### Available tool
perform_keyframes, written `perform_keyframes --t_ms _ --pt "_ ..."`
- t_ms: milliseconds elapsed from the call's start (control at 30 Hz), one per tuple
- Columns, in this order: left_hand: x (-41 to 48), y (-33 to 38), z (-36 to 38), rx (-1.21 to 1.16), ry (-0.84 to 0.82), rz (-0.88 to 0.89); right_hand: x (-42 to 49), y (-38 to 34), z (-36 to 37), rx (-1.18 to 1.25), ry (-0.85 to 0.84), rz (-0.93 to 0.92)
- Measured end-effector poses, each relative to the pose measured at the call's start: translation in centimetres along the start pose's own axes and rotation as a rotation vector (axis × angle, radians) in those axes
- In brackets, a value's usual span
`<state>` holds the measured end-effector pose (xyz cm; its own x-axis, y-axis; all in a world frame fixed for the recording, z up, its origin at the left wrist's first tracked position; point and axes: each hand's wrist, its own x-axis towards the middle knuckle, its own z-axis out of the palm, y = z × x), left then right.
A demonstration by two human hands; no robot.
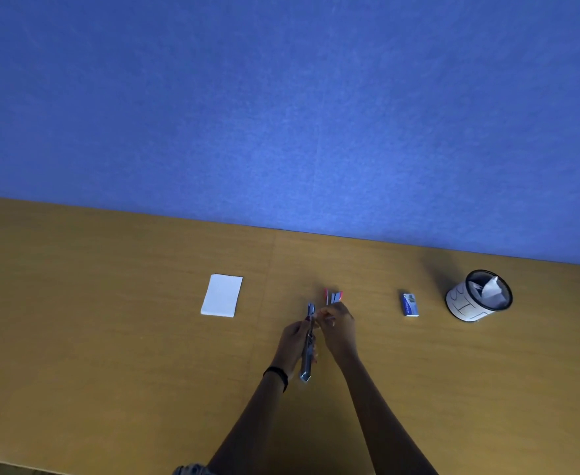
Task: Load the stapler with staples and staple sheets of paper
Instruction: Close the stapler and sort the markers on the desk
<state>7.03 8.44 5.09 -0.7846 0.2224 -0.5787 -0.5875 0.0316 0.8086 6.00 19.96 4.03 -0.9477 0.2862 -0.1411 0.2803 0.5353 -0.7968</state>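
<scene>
A long metal stapler (307, 358), opened out, lies lengthwise in my left hand (293, 341), which grips it from the left. My right hand (338, 327) pinches something small against the stapler's far end; I cannot tell what. A small red and silver piece (333, 296) lies on the table just beyond my right hand. A blue staple box (410, 304) lies to the right. A small stack of white paper sheets (222, 295) lies to the left.
A black mesh cup (477, 298) with a white label and crumpled paper inside stands at the far right. The wooden table (110, 337) ends at a blue wall (281, 114) behind. A black band circles my left wrist.
</scene>
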Motion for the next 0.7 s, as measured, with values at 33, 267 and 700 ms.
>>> perform_keyframes --t_ms 33,267,700 --pt "0.0 -0.1 0.0 0.006 -0.002 0.003 0.0 0.0 0.0 0.002 0.003 0.004" --pt "0.1 0.1 0.2 0.003 -0.001 0.003 -0.3 -0.1 0.0 0.030 0.040 0.009" --pt "1.3 1.3 -1.9 -0.121 0.251 -0.004 -1.7 -1.1 -0.8 0.104 -0.256 -0.046"
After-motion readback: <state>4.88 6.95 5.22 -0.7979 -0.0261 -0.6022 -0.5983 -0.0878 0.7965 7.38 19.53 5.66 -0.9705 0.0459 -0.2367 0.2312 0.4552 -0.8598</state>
